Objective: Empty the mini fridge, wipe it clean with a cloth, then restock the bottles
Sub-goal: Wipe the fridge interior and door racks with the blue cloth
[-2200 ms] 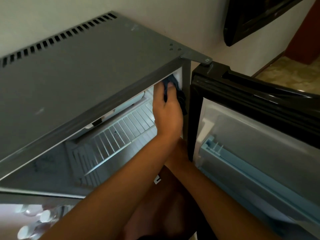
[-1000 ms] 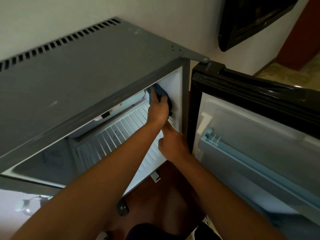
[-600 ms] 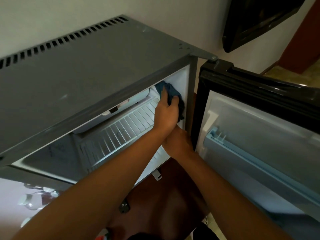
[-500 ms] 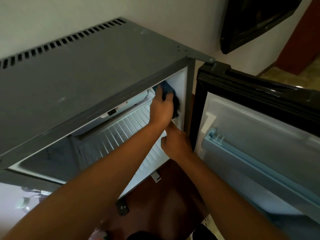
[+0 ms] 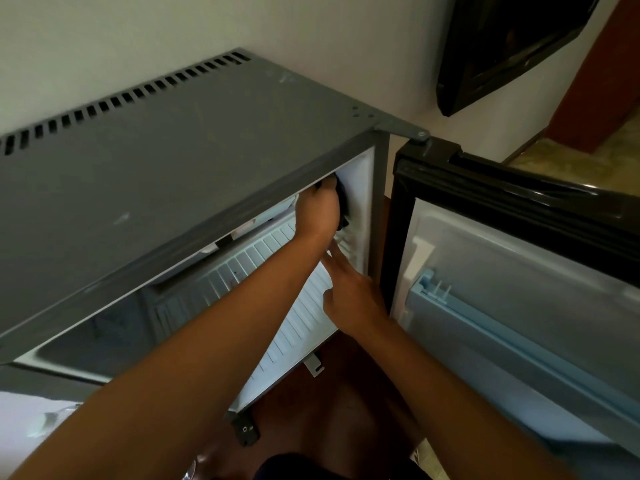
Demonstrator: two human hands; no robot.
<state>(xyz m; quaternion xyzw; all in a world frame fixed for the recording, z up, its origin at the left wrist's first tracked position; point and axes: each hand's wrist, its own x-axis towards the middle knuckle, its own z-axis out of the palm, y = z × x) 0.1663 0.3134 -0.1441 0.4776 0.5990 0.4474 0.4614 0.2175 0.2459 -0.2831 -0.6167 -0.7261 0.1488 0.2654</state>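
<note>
Mini fridge (image 5: 166, 174), grey slotted top, stands against a pale wall (image 5: 242, 26); reddish-brown floor (image 5: 332, 410) shows below. Dark wall-mounted screen (image 5: 512, 46) at 1 o'clock. Black fridge door (image 5: 519, 202) swung open at 3 o'clock, pale inner liner with a light blue door shelf (image 5: 502, 327), nothing seen in it. Fridge interior: white wire shelf (image 5: 277, 289), no bottles on the visible part. Pale, blurred objects on the floor at 8 o'clock, unclear what.

Left hand (image 5: 320, 214) is up under the top edge, its grip curled on a dark blue cloth (image 5: 343, 202), pressing it against the white right inner wall (image 5: 360, 188). Right hand (image 5: 349, 292) sits just below, fingers extended and loose, holding nothing, tips touching the wall rails near the wire shelf's right edge.

Versus half a second back: left hand and cloth are higher, cloth mostly hidden behind the hand and the top edge; right hand's fingers are more stretched out.
</note>
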